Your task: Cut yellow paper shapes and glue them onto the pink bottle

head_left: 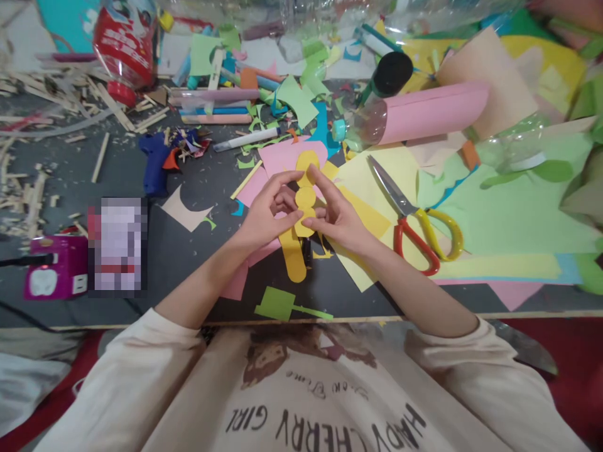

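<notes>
A yellow paper cutout (306, 198) with rounded lobes is held upright between my two hands, above the middle of the table. My left hand (271, 210) pinches its left edge with thumb and fingers. On the opposite edge, my right hand (338, 210) grips it the same way. Below the cutout lies a yellow paper strip (294, 257) with a rounded end. Pink paper (273, 157) is spread beneath and behind my hands. To the right rest scissors (405, 213) with one red and one yellow handle, blades spread apart, on pale yellow paper (353, 254).
A blue glue gun (155, 163) lies to the left, near wood scraps (32, 194) and a purple box (56, 267). A plastic bottle wrapped in pink paper (433, 116) lies at the back right. Green paper scraps (277, 303) sit near the front edge.
</notes>
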`<state>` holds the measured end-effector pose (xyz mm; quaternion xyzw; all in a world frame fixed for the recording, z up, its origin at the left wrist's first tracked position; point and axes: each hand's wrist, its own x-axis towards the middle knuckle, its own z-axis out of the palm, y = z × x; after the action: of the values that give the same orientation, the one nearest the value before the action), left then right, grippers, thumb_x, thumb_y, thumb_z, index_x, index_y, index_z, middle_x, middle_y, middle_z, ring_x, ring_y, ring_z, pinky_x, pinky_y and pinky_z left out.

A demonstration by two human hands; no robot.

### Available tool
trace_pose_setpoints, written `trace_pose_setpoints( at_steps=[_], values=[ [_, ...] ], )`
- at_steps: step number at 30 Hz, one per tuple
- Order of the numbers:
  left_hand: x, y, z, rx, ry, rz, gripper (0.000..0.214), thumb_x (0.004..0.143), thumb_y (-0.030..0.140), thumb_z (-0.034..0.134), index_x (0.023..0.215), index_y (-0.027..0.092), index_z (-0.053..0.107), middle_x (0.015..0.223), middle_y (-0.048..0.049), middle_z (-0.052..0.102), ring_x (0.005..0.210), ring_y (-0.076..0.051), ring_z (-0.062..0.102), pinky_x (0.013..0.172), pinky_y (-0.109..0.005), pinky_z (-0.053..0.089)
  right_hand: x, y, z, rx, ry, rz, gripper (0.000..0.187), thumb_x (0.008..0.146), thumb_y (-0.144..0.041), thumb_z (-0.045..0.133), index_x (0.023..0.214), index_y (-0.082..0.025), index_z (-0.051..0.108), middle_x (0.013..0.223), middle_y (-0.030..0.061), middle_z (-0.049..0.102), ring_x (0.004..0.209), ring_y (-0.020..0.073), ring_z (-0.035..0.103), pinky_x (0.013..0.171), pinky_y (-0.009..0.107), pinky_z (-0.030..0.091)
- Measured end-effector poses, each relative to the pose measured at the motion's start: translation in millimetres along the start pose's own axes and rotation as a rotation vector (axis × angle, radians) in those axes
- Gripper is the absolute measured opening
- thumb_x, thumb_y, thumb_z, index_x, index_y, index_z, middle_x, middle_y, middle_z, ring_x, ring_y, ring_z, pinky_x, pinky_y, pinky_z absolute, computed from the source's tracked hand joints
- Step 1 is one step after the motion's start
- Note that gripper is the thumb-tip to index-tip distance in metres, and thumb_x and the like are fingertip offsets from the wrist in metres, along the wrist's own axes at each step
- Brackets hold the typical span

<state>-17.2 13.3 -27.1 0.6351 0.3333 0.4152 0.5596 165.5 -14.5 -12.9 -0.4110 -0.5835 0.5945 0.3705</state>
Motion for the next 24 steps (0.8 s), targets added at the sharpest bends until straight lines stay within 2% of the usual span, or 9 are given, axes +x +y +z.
trace_pose_setpoints(
  at_steps=[4, 7, 9, 10, 12, 14, 16, 20, 24],
  values=[
    [2.6, -3.3, -1.3, 0.057, 0.065, 0.039, 0.053, 0.08, 0.041, 0.072, 0.127, 0.027, 0.052, 0.08, 0.003, 0.053, 0.064, -0.009, 0.053, 0.064, -0.022, 0.048, -2.6, -18.8, -0.7, -0.114, 0.144, 0.014, 0.066, 0.087, -0.047, 0.061, 0.146, -0.041, 0.034, 0.167, 0.0006, 0.017, 0.061, 0.0055, 0.055, 0.064, 0.032, 0.055],
    [2.9, -6.0, -2.7, 0.115, 0.106, 0.071, 0.051, 0.082, 0.036, 0.069, 0.129, 0.029, 0.051, 0.077, 0.0037, 0.051, 0.062, -0.009, 0.05, 0.062, -0.021, 0.047, -0.4, -39.5, -16.2, -0.295, 0.345, -0.011, 0.052, 0.089, -0.038, 0.058, 0.138, -0.027, 0.044, 0.145, 0.0101, 0.053, 0.058, 0.0103, 0.058, 0.06, 0.034, 0.054],
    [2.4, -7.3, -3.3, 0.154, 0.116, 0.088, 0.05, 0.084, 0.034, 0.067, 0.13, 0.03, 0.049, 0.09, 0.0006, 0.056, 0.063, -0.008, 0.052, 0.062, -0.022, 0.048, 5.8, -54.5, -36.1, -0.569, 0.428, -0.022, 0.038, 0.091, -0.029, 0.055, 0.127, -0.017, 0.054, 0.125, 0.0146, 0.065, 0.077, 0.0187, 0.065, 0.067, 0.037, 0.055],
    [2.0, -7.8, -3.6, 0.178, 0.119, 0.097, 0.049, 0.084, 0.033, 0.066, 0.131, 0.031, 0.048, 0.1, -0.0016, 0.058, 0.064, -0.007, 0.053, 0.063, -0.022, 0.049, 10.3, -61.8, -47.9, -0.765, 0.449, -0.05, 0.036, 0.09, -0.02, 0.054, 0.125, -0.013, 0.056, 0.125, 0.0176, 0.065, 0.095, 0.0226, 0.065, 0.079, 0.039, 0.055],
    [1.4, -8.6, -4.2, 0.235, 0.127, 0.122, 0.049, 0.086, 0.033, 0.064, 0.132, 0.031, 0.047, 0.118, -0.0052, 0.057, 0.067, -0.007, 0.055, 0.063, -0.022, 0.05, 20.9, -74.2, -72.0, -1.137, 0.391, -0.037, 0.048, 0.085, -0.01, 0.057, 0.133, -0.005, 0.055, 0.144, 0.022, 0.054, 0.135, 0.0295, 0.047, 0.112, 0.046, 0.037],
    [1.0, -9.3, -5.2, 0.288, 0.134, 0.149, 0.049, 0.088, 0.032, 0.062, 0.133, 0.031, 0.045, 0.124, -0.0062, 0.055, 0.068, -0.007, 0.056, 0.063, -0.022, 0.05, 31.3, -81.1, -91.8, -1.313, 0.341, 0.112, 0.062, 0.084, -0.011, 0.061, 0.144, -0.005, 0.047, 0.157, 0.0192, 0.039, 0.147, 0.0353, 0.031, 0.12, 0.051, 0.024],
    [0.8, -9.9, -6.3, 0.319, 0.136, 0.163, 0.049, 0.088, 0.029, 0.06, 0.134, 0.03, 0.044, 0.126, -0.0063, 0.055, 0.068, -0.006, 0.057, 0.062, -0.021, 0.049, 39.2, -81.6, -103.6, -1.388, 0.312, 0.216, 0.064, 0.086, -0.018, 0.064, 0.147, -0.007, 0.045, 0.158, 0.0177, 0.039, 0.149, 0.0385, 0.025, 0.121, 0.059, 0.013],
    [0.7, -10.4, -7.4, 0.343, 0.143, 0.167, 0.05, 0.088, 0.025, 0.058, 0.135, 0.031, 0.044, 0.129, -0.0066, 0.054, 0.066, -0.005, 0.056, 0.059, -0.019, 0.048, 43.0, -77.7, -105.7, -1.427, 0.351, 0.211, 0.059, 0.088, -0.019, 0.063, 0.143, -0.005, 0.049, 0.149, 0.0216, 0.049, 0.143, 0.0359, 0.038, 0.121, 0.06, 0.01],
    [0.4, -10.7, -7.1, 0.361, 0.167, 0.18, 0.051, 0.089, 0.026, 0.057, 0.137, 0.032, 0.042, 0.129, -0.0059, 0.057, 0.064, -0.005, 0.055, 0.059, -0.021, 0.048, 28.0, -95.0, -98.2, -1.465, 0.396, 0.158, 0.06, 0.084, -0.02, 0.066, 0.141, -0.007, 0.05, 0.135, 0.022, 0.061, 0.134, 0.0367, 0.05, 0.121, 0.058, 0.014]
  ],
)
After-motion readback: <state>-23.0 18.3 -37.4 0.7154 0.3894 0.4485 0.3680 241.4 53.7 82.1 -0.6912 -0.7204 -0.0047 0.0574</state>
